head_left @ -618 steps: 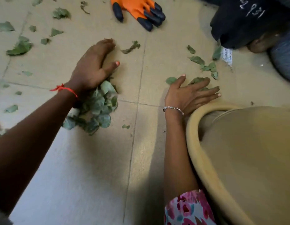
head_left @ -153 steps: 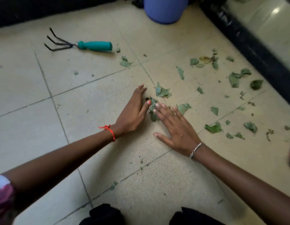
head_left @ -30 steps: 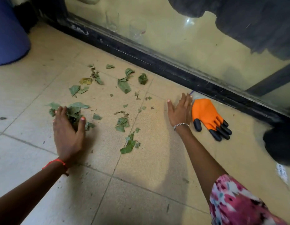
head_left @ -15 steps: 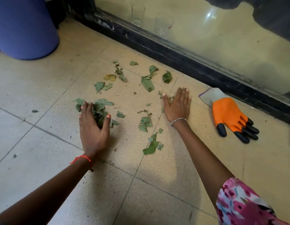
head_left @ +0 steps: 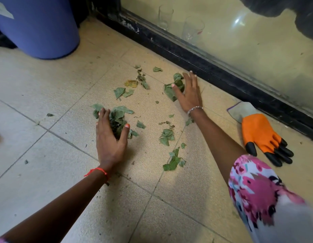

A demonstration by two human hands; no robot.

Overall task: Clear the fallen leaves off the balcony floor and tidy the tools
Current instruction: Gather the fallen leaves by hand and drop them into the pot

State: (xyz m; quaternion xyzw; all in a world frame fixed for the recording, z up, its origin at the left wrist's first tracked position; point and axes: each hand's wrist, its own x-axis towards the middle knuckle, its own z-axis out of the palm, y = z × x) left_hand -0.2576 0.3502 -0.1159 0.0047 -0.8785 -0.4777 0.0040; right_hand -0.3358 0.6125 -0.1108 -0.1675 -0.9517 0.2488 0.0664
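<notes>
**Leaves gathered by two bare hands on a balcony floor**

Leaves (head_left: 117, 118) lie bunched under the left hand (head_left: 111, 137), which rests palm down on the floor (head_left: 47, 181), fingers and thumb spread and curved around the small pile. A red thread (head_left: 97, 171) circles that wrist. The right hand (head_left: 189, 92), flat and wide open, lies farther out, its thumb side touching a second clump of leaves (head_left: 173, 88); a silver bracelet (head_left: 195, 108) sits at its wrist and a floral sleeve (head_left: 257, 190) covers the upper arm. Loose leaf pieces (head_left: 167, 135) are scattered between and beyond both hands. An orange glove (head_left: 262, 135) with black fingertips lies to the right, beside the dark door track (head_left: 213, 71). A blue bucket (head_left: 38, 27) stands at upper left.
</notes>
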